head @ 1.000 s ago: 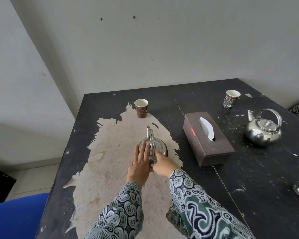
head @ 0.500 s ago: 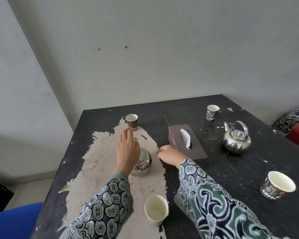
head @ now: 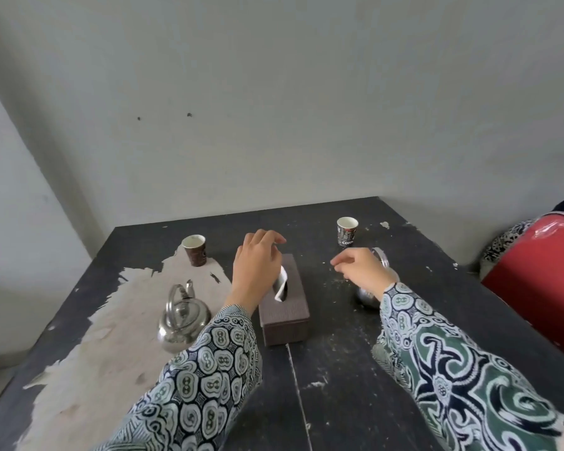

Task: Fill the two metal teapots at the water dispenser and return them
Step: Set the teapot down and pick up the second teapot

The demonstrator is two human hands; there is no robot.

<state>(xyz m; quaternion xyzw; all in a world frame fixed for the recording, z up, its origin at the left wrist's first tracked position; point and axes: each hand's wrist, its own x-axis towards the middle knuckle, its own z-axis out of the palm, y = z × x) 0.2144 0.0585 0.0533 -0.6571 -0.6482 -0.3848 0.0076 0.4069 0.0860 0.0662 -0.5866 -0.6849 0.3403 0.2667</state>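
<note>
Worn black table with a large pale peeled patch fills the lower half of the frame. 2 round shiny metal teapots sit on it. Left metal teapot stands upright at lower left of centre on the pale patch, lid on, bail handle raised, spout pointing up-frame toward the far wall; spout-to-body axis runs roughly up-down in the frame, tilted slightly right. Right metal teapot sits right of centre, mostly hidden behind the right hand and patterned sleeve; only the lower body and part of the handle arc show, spout direction cannot be told.

Left hand hangs at frame centre over the far end of the dark brown rectangular tissue box, fingers loosely curled, grasping nothing, apart from the left teapot. Right hand hovers right of centre over the right teapot, fingers loosely bent; whether it touches the handle cannot be told.

Brown paper cup stands upper left of the box, above the left teapot. Black printed paper cup stands upper right, near the far table edge. Red chair back at the right edge.
</note>
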